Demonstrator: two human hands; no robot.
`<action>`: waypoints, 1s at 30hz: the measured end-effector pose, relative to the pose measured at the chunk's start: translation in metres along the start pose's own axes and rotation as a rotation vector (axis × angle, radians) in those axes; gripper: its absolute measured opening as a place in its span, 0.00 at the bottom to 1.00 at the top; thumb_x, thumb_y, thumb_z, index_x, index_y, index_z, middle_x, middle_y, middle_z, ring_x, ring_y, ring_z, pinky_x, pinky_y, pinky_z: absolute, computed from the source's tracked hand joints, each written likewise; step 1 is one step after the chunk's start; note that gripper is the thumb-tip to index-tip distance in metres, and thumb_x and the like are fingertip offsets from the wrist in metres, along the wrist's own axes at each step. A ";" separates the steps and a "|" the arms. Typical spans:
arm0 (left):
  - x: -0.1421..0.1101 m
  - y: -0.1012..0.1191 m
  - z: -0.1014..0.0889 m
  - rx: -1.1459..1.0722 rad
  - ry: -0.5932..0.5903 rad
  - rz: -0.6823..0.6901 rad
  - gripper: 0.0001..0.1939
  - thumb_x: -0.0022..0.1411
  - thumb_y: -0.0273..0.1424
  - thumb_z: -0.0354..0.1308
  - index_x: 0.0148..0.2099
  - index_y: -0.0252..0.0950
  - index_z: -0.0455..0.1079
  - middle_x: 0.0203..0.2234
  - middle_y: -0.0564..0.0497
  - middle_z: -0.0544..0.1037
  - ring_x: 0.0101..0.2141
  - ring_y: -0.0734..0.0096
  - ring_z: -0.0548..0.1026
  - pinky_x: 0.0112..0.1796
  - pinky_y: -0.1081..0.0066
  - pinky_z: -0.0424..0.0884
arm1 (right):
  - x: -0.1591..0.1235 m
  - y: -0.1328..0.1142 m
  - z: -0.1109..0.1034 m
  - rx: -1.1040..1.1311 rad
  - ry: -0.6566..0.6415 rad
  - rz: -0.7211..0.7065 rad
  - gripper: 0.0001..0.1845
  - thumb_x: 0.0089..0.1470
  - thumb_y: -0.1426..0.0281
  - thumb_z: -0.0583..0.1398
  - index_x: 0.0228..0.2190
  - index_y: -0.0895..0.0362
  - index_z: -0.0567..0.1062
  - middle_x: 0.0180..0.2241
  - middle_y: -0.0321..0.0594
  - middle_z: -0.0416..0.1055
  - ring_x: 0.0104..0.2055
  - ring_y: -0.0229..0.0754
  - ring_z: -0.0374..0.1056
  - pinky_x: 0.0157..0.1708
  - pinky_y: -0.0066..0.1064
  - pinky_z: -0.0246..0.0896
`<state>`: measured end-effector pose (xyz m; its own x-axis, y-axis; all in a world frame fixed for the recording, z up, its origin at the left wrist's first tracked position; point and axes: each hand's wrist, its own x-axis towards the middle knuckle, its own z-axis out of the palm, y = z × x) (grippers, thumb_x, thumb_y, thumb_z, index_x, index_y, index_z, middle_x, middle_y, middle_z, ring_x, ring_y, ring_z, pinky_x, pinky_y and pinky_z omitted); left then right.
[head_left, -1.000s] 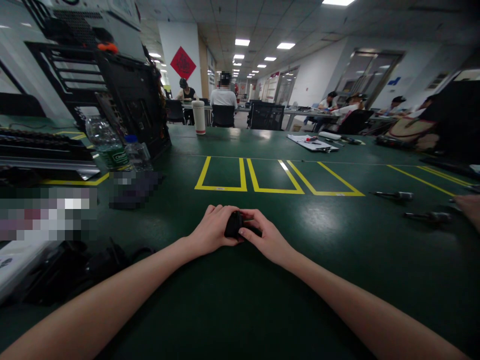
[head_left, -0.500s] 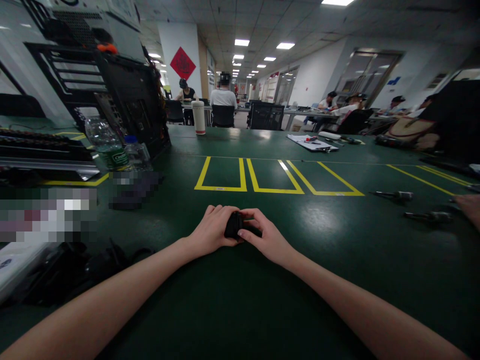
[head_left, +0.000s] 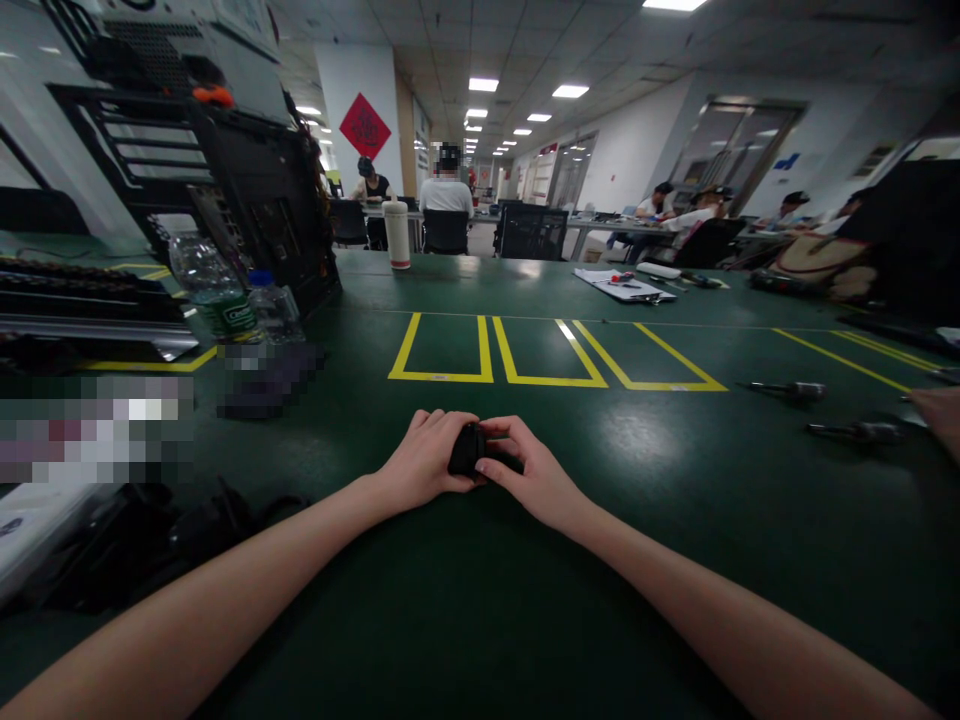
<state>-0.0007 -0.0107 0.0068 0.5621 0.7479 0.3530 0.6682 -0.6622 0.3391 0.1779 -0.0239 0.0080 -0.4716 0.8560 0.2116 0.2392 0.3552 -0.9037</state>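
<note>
A small black object with rounded edges (head_left: 466, 450) is held between my two hands, low over the green table (head_left: 480, 600); its exact kind does not show. My left hand (head_left: 424, 455) wraps round its left side, thumb below and fingers over the top. From the right, my right hand (head_left: 532, 472) pinches its edge with thumb and fingertips. Parts of the object are covered by my fingers. I cannot tell whether it rests on the tabletop.
Yellow tape outlines (head_left: 551, 382) lie beyond my hands. At right are two slim metal-tipped tools (head_left: 859, 432) and another person's hand (head_left: 937, 412). Bottles (head_left: 214, 285), a black computer case (head_left: 262, 200) and dark gear (head_left: 202, 520) occupy the left. A clipboard (head_left: 622, 287) lies farther back.
</note>
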 end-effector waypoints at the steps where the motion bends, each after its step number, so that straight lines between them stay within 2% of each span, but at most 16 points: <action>1: 0.000 0.000 0.000 -0.004 0.000 0.000 0.28 0.47 0.39 0.59 0.49 0.37 0.54 0.40 0.49 0.67 0.38 0.63 0.65 0.38 0.65 0.57 | 0.000 0.000 0.000 0.008 -0.010 0.015 0.17 0.49 0.71 0.56 0.43 0.52 0.60 0.43 0.38 0.61 0.46 0.41 0.61 0.46 0.40 0.60; 6: 0.001 0.001 -0.001 0.003 -0.013 -0.012 0.28 0.46 0.36 0.60 0.48 0.37 0.54 0.39 0.49 0.67 0.38 0.63 0.65 0.38 0.65 0.57 | -0.002 -0.001 -0.002 0.041 -0.078 -0.016 0.15 0.49 0.72 0.56 0.40 0.53 0.61 0.42 0.37 0.61 0.45 0.40 0.62 0.45 0.38 0.61; 12: 0.001 0.000 0.000 0.022 0.008 -0.010 0.29 0.46 0.38 0.60 0.48 0.36 0.54 0.38 0.48 0.68 0.37 0.62 0.65 0.37 0.64 0.57 | -0.001 0.001 -0.001 -0.062 0.011 -0.076 0.12 0.49 0.72 0.56 0.38 0.53 0.64 0.40 0.37 0.61 0.45 0.40 0.61 0.46 0.39 0.58; 18: 0.001 -0.001 0.002 0.011 0.015 -0.005 0.29 0.45 0.38 0.60 0.48 0.37 0.55 0.38 0.49 0.68 0.37 0.62 0.66 0.37 0.65 0.57 | -0.001 -0.001 -0.001 0.002 -0.034 0.010 0.16 0.49 0.71 0.55 0.42 0.53 0.60 0.43 0.39 0.61 0.46 0.41 0.61 0.46 0.41 0.59; 24: 0.000 0.002 -0.003 0.007 -0.029 -0.010 0.28 0.47 0.36 0.59 0.49 0.36 0.54 0.40 0.48 0.67 0.38 0.62 0.65 0.38 0.64 0.57 | -0.003 0.000 -0.001 0.004 -0.047 -0.049 0.14 0.48 0.72 0.56 0.39 0.53 0.61 0.41 0.37 0.61 0.45 0.40 0.61 0.46 0.39 0.59; 30: 0.001 0.002 -0.001 0.002 -0.002 -0.017 0.28 0.47 0.38 0.59 0.48 0.37 0.54 0.39 0.48 0.68 0.38 0.62 0.66 0.38 0.64 0.57 | -0.002 -0.003 -0.001 0.023 -0.036 -0.014 0.13 0.50 0.72 0.54 0.40 0.53 0.61 0.41 0.37 0.61 0.46 0.40 0.61 0.45 0.40 0.61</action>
<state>0.0001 -0.0115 0.0088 0.5518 0.7592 0.3452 0.6788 -0.6494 0.3430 0.1789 -0.0263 0.0104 -0.5051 0.8370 0.2107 0.2128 0.3574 -0.9094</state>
